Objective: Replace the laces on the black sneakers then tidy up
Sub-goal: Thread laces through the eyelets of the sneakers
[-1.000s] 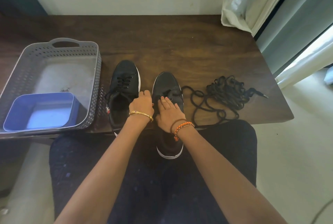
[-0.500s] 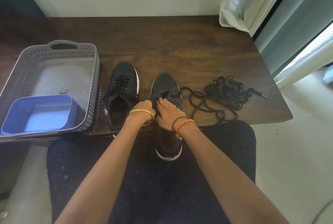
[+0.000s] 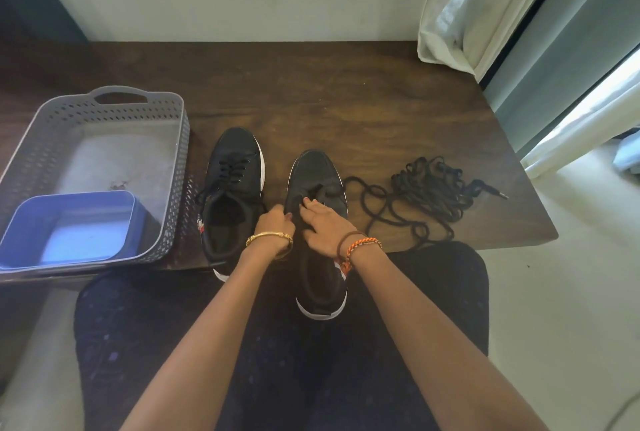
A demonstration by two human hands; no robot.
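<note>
- Step in hand looked like lacing the right sneaker (image 3: 317,181), which lay half off the wooden table (image 3: 346,98) edge onto the lap.
- Left hand (image 3: 273,226) was curled at its eyelets, perhaps pinching lace; right hand (image 3: 320,222) pressed the tongue, fingers straight.
- Loose black laces (image 3: 426,188) lay just right.
- Next: thread the following eyelet.

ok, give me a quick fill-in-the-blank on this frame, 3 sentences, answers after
1. Both hands work on the ____ sneaker of the pair; the laced sneaker sits untouched.
2. The loose laces lie on the table to the ____ of both sneakers.
3. The blue tub sits inside the grey ____.

Answers: right; right; basket
</note>
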